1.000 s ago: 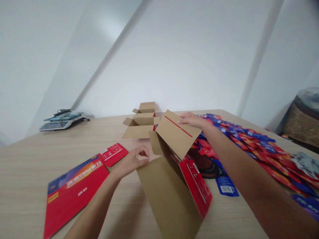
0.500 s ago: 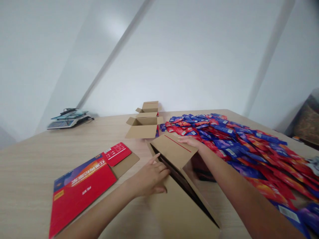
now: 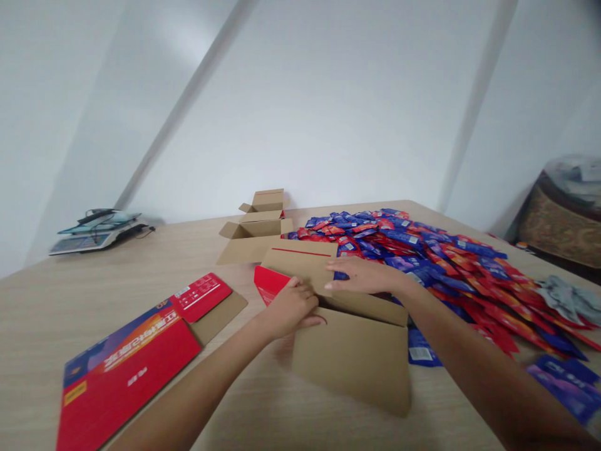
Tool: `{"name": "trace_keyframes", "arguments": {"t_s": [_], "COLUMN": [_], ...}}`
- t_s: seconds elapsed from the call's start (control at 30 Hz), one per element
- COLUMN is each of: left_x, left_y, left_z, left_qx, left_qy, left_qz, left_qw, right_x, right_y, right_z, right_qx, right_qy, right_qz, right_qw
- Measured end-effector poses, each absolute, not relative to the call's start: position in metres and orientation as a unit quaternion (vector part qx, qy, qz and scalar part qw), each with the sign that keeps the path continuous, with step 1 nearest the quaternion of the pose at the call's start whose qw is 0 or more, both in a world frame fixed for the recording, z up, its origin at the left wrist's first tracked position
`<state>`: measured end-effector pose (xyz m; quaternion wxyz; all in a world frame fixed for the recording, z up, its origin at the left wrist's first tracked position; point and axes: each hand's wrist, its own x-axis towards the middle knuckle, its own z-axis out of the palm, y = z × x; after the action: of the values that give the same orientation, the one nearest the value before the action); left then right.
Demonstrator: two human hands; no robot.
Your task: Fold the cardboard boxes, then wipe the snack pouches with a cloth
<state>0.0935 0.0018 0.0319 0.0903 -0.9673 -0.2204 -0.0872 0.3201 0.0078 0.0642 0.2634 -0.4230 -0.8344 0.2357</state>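
Observation:
A brown cardboard box (image 3: 352,354), red on its outside, stands partly opened in front of me with its flaps spread. My left hand (image 3: 293,308) is closed over the box's left edge, next to a red side flap (image 3: 270,283); its fingertips are partly hidden. My right hand (image 3: 359,274) rests against the tall back flap (image 3: 300,257), fingers stretched out over its right side. Left of the box lies a flat, folded red carton (image 3: 136,369) with blue and orange print and a brown flap.
Two open cardboard boxes (image 3: 251,247) stand farther back. Red and blue packets (image 3: 422,250) are heaped along the right side. A scale with papers (image 3: 96,232) sits at the back left. A crumpled grey plastic bag (image 3: 570,300) and a patterned chair (image 3: 558,216) are at the right.
The box has turned and opened wider, its red side flap now showing. My right hand has moved lower on the back flap. The left hand's fingers have curled in. The view has shifted right.

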Motion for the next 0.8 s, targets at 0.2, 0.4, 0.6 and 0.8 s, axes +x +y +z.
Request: {"name": "trace_keyframes", "arguments": {"t_s": [0.2,0.4,0.6,0.8], "left_x": [0.099,0.098,0.099,0.088], "left_y": [-0.001,-0.023,-0.048,-0.088], "left_z": [0.034,0.030,0.028,0.024], "left_qx": [-0.971,-0.960,-0.937,-0.909], "left_qy": [-0.212,-0.232,-0.282,-0.331], "left_qz": [-0.065,-0.010,0.016,0.103], "left_qw": [0.094,0.155,0.204,0.230], "right_x": [0.302,0.283,0.291,0.304], "right_y": [-0.014,-0.013,0.000,0.038], "right_z": [0.052,0.021,0.027,0.043], "right_qx": [-0.488,-0.460,-0.481,-0.497], "right_qy": [-0.847,-0.876,-0.873,-0.864], "right_qz": [0.016,-0.075,-0.081,-0.073], "right_qw": [0.211,0.121,0.022,-0.041]}}
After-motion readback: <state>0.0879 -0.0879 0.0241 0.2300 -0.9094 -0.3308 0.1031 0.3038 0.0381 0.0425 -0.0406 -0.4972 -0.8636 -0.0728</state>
